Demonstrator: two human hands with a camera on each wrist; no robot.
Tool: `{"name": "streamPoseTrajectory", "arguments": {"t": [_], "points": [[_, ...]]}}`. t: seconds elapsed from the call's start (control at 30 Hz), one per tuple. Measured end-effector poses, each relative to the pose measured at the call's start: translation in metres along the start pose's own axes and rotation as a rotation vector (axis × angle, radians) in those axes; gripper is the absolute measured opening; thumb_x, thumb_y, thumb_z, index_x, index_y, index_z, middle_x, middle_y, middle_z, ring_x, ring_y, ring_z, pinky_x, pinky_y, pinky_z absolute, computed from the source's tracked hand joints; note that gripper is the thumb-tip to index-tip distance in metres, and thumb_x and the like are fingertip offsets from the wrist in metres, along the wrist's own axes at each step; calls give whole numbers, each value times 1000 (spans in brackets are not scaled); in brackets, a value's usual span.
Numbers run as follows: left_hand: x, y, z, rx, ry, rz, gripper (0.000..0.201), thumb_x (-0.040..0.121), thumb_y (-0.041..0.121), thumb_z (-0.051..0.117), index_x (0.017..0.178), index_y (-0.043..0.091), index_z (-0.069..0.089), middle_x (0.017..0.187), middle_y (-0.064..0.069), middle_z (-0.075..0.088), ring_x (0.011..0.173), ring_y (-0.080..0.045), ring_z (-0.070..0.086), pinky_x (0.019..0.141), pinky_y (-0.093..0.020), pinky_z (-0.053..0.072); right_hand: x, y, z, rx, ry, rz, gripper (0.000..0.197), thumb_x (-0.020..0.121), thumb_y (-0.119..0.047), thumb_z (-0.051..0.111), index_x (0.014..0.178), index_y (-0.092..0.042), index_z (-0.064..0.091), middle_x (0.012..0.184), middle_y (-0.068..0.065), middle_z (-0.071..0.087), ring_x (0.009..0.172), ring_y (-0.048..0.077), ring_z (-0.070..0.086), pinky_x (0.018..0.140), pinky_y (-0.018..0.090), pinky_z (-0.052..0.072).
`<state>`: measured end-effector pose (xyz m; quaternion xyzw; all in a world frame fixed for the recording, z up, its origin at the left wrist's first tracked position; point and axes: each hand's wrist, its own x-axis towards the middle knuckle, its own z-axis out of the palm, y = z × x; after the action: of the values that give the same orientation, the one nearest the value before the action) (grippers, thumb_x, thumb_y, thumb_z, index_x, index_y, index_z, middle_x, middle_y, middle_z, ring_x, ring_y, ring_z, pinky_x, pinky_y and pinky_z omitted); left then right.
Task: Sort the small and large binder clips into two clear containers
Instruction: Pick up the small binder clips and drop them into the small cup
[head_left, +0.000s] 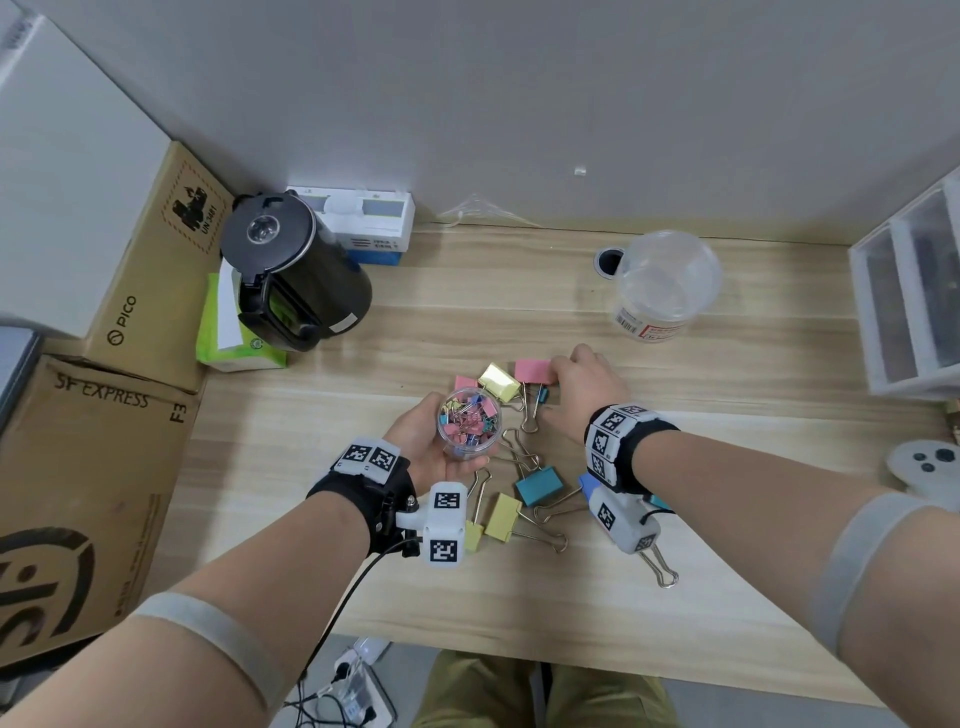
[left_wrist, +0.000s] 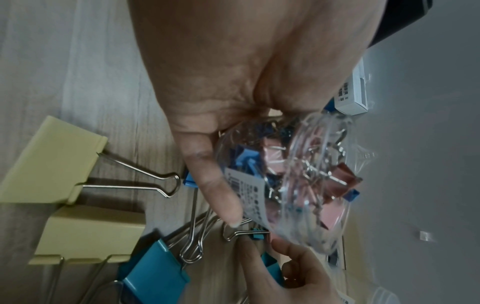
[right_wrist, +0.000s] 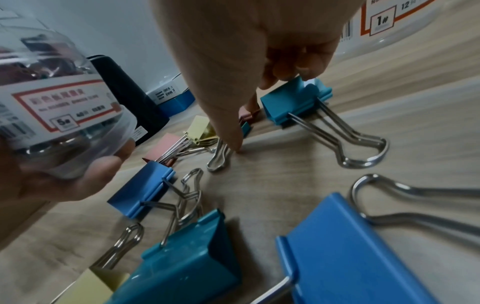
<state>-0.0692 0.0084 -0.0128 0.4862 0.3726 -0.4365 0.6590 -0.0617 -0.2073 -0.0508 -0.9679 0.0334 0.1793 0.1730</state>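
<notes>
My left hand grips a small clear container packed with several small coloured clips, held just above the table; its label reads 5#. Several large clips lie on the wood: yellow, pink, teal, another yellow and blue. My right hand reaches over the far ones. Its fingertips touch the top of a teal clip, while the thumb tip rests on the table apart from it. The large clear container stands empty at the back right.
A black kettle, a green tissue pack and cardboard boxes crowd the left side. A white drawer unit and a game controller sit at the right edge. A cable hole lies beside the large container.
</notes>
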Motion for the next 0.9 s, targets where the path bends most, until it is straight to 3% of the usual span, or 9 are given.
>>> {"name": "streamPoseTrajectory", "arguments": {"t": [0.13,0.27,0.4,0.57,0.9], "points": [[3,1,-2,-3,12,1,49,103,39,39,120,0,64,112,-25,71,105,-39,67,58,-36,61,1,-4,2,-11,22,-25,43,76,-33,72,113,-19,56,110,5,47,103,24,48,74,31,40],[5,1,-1,13,-6,1,51,103,39,38,118,-1,65,110,-25,70,93,-36,69,56,-34,62,2,-4,3,-17,11,-51,36,80,-34,70,110,-18,56,108,5,47,102,24,47,74,30,36],[7,2,1,24,-10,-3,50,103,41,40,115,0,67,101,-22,74,90,-35,70,56,-34,61,5,-5,4,-18,12,-59,34,81,-37,69,107,-18,59,108,5,48,102,24,48,79,35,45],[7,4,3,38,-8,-1,52,104,42,39,111,-1,67,95,-23,74,85,-35,71,54,-34,61,5,-2,1,-31,4,-51,29,83,-33,65,106,-17,60,108,6,50,104,25,48,83,39,48],[5,3,6,42,-6,16,55,103,47,43,123,1,65,104,-23,72,88,-36,71,52,-34,61,1,5,-2,-61,-17,-90,34,79,-26,63,112,-20,60,109,3,52,107,25,47,89,40,43]]}}
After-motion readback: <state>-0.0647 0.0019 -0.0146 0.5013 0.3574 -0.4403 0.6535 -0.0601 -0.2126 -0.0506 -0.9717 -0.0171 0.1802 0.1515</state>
